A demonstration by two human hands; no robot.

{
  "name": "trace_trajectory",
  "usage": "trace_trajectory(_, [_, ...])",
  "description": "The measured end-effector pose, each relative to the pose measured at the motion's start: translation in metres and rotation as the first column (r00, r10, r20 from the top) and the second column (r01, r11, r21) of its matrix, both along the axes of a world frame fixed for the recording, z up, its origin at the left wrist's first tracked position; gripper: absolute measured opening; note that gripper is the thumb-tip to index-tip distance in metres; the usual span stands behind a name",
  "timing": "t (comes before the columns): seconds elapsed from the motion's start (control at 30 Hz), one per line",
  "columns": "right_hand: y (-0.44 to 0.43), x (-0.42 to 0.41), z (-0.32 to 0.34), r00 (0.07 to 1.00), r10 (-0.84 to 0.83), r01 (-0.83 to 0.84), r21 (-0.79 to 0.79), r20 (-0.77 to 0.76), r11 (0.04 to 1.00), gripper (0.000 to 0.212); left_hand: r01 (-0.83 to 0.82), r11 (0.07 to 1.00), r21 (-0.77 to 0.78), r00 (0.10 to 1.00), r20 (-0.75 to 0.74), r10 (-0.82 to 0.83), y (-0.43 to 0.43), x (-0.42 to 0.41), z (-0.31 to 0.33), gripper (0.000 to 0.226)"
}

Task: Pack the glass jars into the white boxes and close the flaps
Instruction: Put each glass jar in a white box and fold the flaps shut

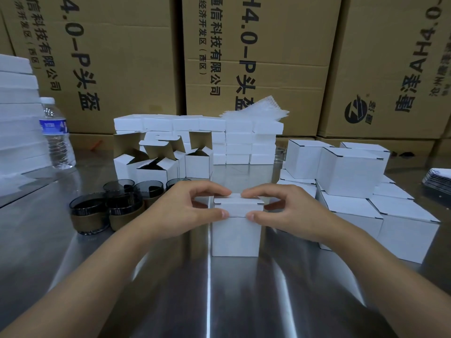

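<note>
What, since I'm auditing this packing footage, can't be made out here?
Head view only:
- Contents of the white box: the walls are opaque, and the flap under the left hand and right hand covers the top.
- Rightmost glass jar: mostly behind the left hand.
- Label of the water bottle: print too small.
- Right-edge flat stack: cut off by the frame edge.
</note>
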State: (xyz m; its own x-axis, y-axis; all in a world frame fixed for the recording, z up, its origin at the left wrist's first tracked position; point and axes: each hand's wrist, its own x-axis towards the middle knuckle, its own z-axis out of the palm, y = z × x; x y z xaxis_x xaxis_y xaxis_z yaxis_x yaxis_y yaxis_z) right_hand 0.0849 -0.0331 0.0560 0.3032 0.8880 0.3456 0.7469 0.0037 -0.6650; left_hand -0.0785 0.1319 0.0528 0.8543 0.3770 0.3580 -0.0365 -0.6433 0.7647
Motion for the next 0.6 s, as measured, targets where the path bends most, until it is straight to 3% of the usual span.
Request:
trace_trajectory(0.23, [0.0018, 0.0019, -0.0013, 1.000, 0.014, -0.014, -0.002, -0.021, 1.000, 0.026, -0.004, 1.000, -0.012, 1.000, 0.010, 0.005, -0.0030, -0.0001, 0.0009, 0.023])
trace_trajectory(0.37, [0.0016, 0.0007, -0.0013, 0.999, 0.018, -0.018, -0.001, -0.049, 1.000, 0.016, -0.011, 1.000, 0.003, 1.000, 0.023, 0.010, -0.0031, 0.0009, 0.0007, 0.013])
trace_trajectory(0.6, [0.0020, -0.0023, 0.0001, 0.998, 0.002, -0.004, -0.025, -0.063, 1.000, 0.018, -0.017, 1.000, 0.002, 1.000, 0.022, 0.017, -0.0035, 0.0032, -0.0015, 0.022])
